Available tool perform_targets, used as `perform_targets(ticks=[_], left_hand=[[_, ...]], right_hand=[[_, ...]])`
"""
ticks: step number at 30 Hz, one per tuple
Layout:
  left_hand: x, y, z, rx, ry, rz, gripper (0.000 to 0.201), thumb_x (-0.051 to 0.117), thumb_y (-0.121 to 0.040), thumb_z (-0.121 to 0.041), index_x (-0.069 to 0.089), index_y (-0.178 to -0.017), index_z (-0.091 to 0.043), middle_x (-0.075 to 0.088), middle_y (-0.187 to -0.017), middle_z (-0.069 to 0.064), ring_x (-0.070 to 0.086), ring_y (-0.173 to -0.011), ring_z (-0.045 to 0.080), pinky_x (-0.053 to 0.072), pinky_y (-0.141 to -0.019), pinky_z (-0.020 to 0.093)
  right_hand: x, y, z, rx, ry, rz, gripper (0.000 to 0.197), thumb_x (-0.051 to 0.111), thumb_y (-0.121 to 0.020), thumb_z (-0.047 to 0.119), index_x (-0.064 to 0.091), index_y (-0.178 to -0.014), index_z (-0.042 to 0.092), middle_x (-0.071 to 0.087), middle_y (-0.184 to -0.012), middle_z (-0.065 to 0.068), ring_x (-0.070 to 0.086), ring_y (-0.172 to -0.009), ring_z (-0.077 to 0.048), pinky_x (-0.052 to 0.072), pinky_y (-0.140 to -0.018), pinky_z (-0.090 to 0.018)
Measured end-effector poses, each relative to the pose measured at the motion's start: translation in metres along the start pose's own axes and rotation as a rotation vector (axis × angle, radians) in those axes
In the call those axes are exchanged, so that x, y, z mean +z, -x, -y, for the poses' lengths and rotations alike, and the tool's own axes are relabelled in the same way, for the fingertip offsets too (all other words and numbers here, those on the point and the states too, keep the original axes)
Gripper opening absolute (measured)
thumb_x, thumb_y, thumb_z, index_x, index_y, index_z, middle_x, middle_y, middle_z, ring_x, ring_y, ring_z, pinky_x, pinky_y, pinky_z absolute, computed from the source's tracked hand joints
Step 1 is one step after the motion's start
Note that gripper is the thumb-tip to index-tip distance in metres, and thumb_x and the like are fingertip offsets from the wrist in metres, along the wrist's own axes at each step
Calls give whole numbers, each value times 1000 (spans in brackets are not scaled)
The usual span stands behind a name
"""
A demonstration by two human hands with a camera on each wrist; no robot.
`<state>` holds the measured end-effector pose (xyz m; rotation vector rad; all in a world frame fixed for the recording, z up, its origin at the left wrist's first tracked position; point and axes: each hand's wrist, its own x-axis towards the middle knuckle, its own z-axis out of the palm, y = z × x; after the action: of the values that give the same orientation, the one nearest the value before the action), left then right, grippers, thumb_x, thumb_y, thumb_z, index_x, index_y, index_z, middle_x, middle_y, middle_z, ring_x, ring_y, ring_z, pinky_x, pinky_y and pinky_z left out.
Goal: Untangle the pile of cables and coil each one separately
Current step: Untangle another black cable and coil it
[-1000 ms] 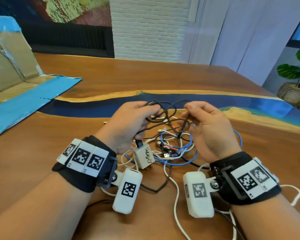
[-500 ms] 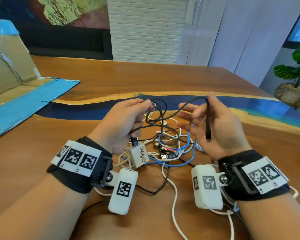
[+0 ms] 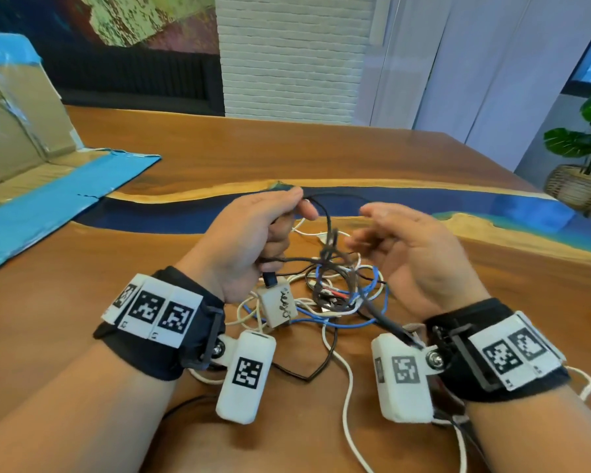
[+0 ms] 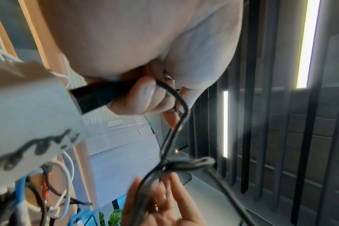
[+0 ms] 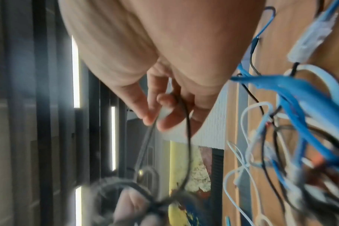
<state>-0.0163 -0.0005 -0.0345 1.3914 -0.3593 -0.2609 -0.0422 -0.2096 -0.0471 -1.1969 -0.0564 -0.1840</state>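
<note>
A tangled pile of cables (image 3: 338,295), black, white and blue, lies on the wooden table (image 3: 321,155) between my wrists. My left hand (image 3: 253,233) is raised over it and grips a black cable (image 3: 328,220), with its fingers curled round the cable (image 4: 176,97) near its USB plug (image 4: 99,94). The plug sits in a white charger (image 3: 278,305). My right hand (image 3: 406,240) faces the left and pinches the same black cable (image 5: 186,122) between thumb and fingers (image 5: 164,107). A knotted bunch of the cable (image 4: 186,165) hangs between both hands.
An opened cardboard box with blue tape (image 3: 31,172) lies at the far left. A blue resin strip (image 3: 492,203) crosses the table beyond my hands. A white cable (image 3: 347,387) trails toward me. A potted plant in a basket (image 3: 580,165) stands off the table's right.
My right hand has shifted its hold on the black cable; the plug end that hung before its palm has dropped away. The loops between my hands have drawn into a tighter knot.
</note>
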Motion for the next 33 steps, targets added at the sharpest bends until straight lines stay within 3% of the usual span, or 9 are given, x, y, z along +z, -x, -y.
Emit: perform_targets(ticks=[3,5,10,15,21,24,27,30,33], left_hand=[[-5,-4,1,-13,-4,-104,39,49,-106,-35,70,-80,-15,20,-60,-4,8,-52,15,11,-46,29],[-6,-6,3,-3,-21,-150,37,53,-105,-34,71,-79,-16,21,-60,-4,12,-49,14,15,-43,26],[-6,-5,-4,59,22,-222,28,52,-106,-32,68,-93,-13,27,-55,-7,19,-46,9,20,-41,21],[-15,-3,-16,144,122,-293,28,50,-106,-33,65,-90,-17,23,-58,-5,16,-49,10,16,-44,23],[-19,-2,-19,202,32,-334,29,50,-106,-34,68,-94,-16,29,-57,-6,19,-49,10,17,-46,26],[-24,-2,-20,175,10,-298,29,50,-106,-33,69,-92,-15,28,-53,-7,18,-46,10,17,-44,26],[-28,-3,-22,157,34,-276,29,51,-106,-32,69,-90,-15,29,-50,-9,19,-44,8,19,-42,24],[-32,-3,-23,159,12,-303,29,51,-106,-34,70,-91,-17,31,-52,-8,20,-43,8,19,-41,23],[-37,-4,-24,157,1,-347,30,50,-106,-37,71,-92,-20,36,-59,-7,23,-45,7,22,-41,22]], right_hand=[[-15,-8,16,-46,-104,-186,16,57,-97,5,70,-102,11,47,-64,1,35,-44,-10,39,-46,-23],[-23,-9,23,-68,-142,-204,17,56,-98,7,70,-104,16,49,-67,2,27,-43,-9,27,-40,-20],[-21,-10,19,-21,-88,-273,5,63,-94,18,63,-89,16,33,-57,3,26,-46,-13,38,-50,-27],[-26,-7,17,90,44,-3,27,51,-92,-6,67,-106,10,48,-71,-3,29,-47,-11,27,-41,-23],[-30,-12,18,-296,718,-226,25,66,-89,0,75,-87,24,70,-79,1,53,-55,-9,49,-58,-24],[-30,-11,23,-133,313,-128,16,60,-97,2,68,-92,15,54,-59,6,43,-45,-8,58,-59,-31],[-34,-7,28,-27,91,-8,18,51,-99,2,64,-98,14,44,-60,0,27,-38,-6,41,-41,-20],[-38,-11,32,-53,-23,-74,20,49,-97,-2,63,-98,13,46,-66,-1,25,-41,-6,27,-37,-18],[-43,-13,36,-101,-89,-175,21,52,-97,-1,64,-97,16,55,-70,-1,38,-47,-9,36,-45,-21]])
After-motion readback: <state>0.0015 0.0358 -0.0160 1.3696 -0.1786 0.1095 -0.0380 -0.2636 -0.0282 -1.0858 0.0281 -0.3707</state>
